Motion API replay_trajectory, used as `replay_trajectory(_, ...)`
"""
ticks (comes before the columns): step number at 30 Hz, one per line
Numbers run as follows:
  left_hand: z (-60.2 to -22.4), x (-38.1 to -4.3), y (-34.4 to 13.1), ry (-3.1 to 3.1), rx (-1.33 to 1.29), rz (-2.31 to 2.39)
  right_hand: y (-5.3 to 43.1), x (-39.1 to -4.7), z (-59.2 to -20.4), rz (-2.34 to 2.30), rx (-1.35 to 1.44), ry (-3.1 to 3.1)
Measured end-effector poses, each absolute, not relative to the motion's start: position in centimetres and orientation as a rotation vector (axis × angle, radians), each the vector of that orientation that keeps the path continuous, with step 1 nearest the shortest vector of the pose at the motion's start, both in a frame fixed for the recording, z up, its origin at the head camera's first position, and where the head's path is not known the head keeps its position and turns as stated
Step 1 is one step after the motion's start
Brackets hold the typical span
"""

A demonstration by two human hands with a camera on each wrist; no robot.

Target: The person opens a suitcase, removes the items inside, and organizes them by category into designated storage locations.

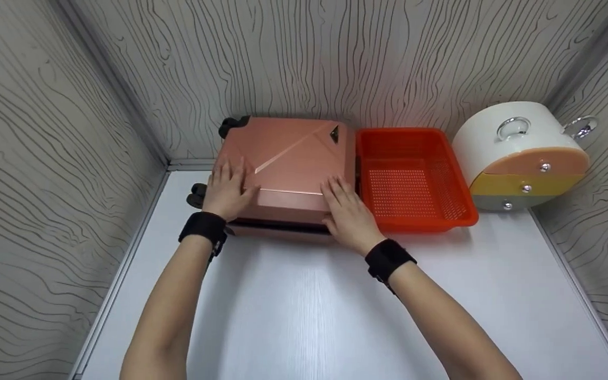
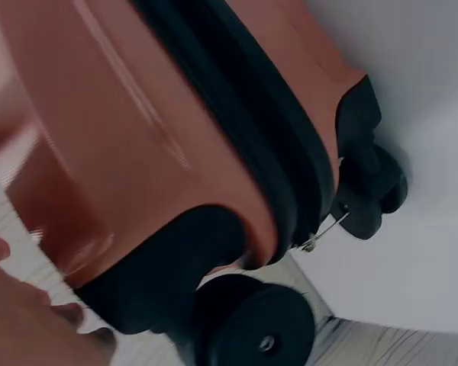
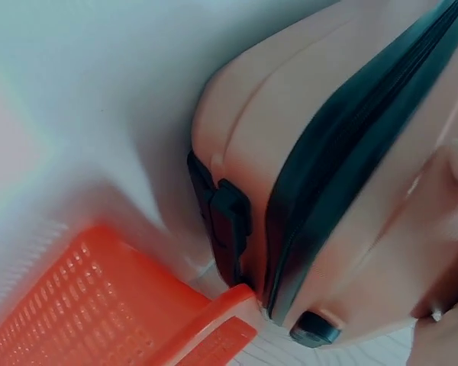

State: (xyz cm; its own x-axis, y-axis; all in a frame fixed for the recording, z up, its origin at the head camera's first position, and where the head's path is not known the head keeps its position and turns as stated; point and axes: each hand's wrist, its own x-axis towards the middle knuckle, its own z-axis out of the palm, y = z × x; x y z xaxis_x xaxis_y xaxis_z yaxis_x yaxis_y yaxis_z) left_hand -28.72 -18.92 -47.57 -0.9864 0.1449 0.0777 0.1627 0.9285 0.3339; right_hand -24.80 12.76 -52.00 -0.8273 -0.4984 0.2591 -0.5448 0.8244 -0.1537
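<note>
A rose-pink hard-shell suitcase (image 1: 296, 158) lies flat against the back wall, its black wheels (image 1: 196, 196) pointing left. My left hand (image 1: 226, 192) rests on its near left corner, fingers spread over the shell. On the near right part of the lid lies my right hand (image 1: 350, 214), fingers extended and thumb down along the front side. In the left wrist view a black wheel (image 2: 253, 324) and the dark zipper band (image 2: 244, 114) show close up. The right wrist view shows the zipper (image 3: 343, 152) running shut and a black side latch (image 3: 229, 221).
An orange-red plastic basket (image 1: 467, 211) stands right beside the suitcase. Farther right is a round white case (image 1: 515, 126) with coloured drawers and silver handles. Wood-patterned panels (image 1: 304, 58) enclose the white table (image 1: 304, 316) at the back and sides.
</note>
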Motion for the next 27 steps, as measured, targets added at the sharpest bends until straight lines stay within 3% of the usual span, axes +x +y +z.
replay_trajectory(9, -48.4, -28.2, -20.7, -3.096, -0.162, -0.572, 12.7, -23.1, -53.5, 0.28, 0.788, -2.757)
replay_trajectory(27, -47.1, -27.1, -18.9, -3.153, -0.23, -0.337, 14.9, -25.6, -52.9, 0.237, 0.715, -2.878)
